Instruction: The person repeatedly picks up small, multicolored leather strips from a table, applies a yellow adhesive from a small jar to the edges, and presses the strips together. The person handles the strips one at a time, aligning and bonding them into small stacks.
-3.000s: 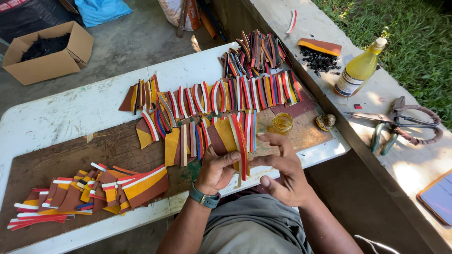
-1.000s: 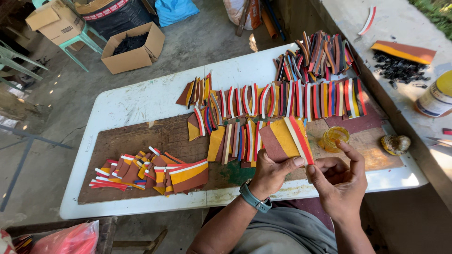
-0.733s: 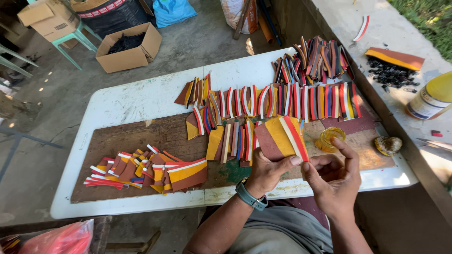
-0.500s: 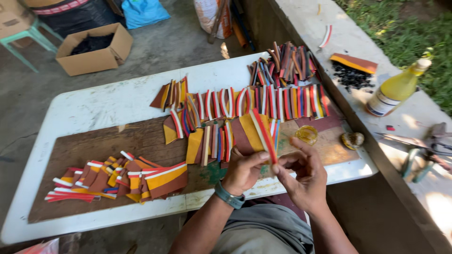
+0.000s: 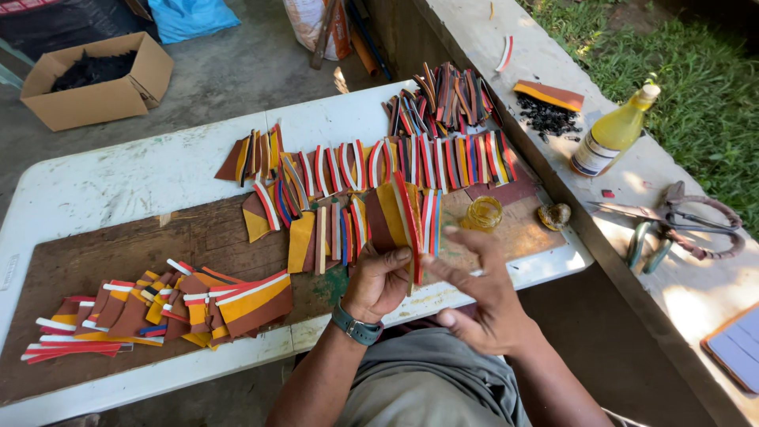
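Here, in the head view, the left hand (image 5: 378, 282) is pinching the lower end of a long layered strip (image 5: 405, 221), red, white and mustard on its edge, and holding it upright on edge above the wooden board (image 5: 103, 261), probably so that the striped edge faces the eye. The thumb is lying across the front of the strip and the other fingers are curling behind it; a dark wristwatch (image 5: 356, 326) is sitting on that wrist, and the forearm is rising from the lap toward the table. The right hand (image 5: 482, 296) is hovering just beside the strip with its fingers spread and loosely extended, the fingertips near the strip's edge; whether they are touching it cannot be told. It is holding nothing.

Around the hands, more coloured strips (image 5: 379, 166) are lying in a row across the white table (image 5: 118, 174), overlapping like shingles, seemingly sorted, and a second pile of strips (image 5: 166, 304) is fanning out at the board's left end. A small glass jar (image 5: 483, 212) is standing near the right hand. On the concrete ledge a yellow bottle (image 5: 613, 134) is standing, with large shears (image 5: 680, 225) lying well apart from it.
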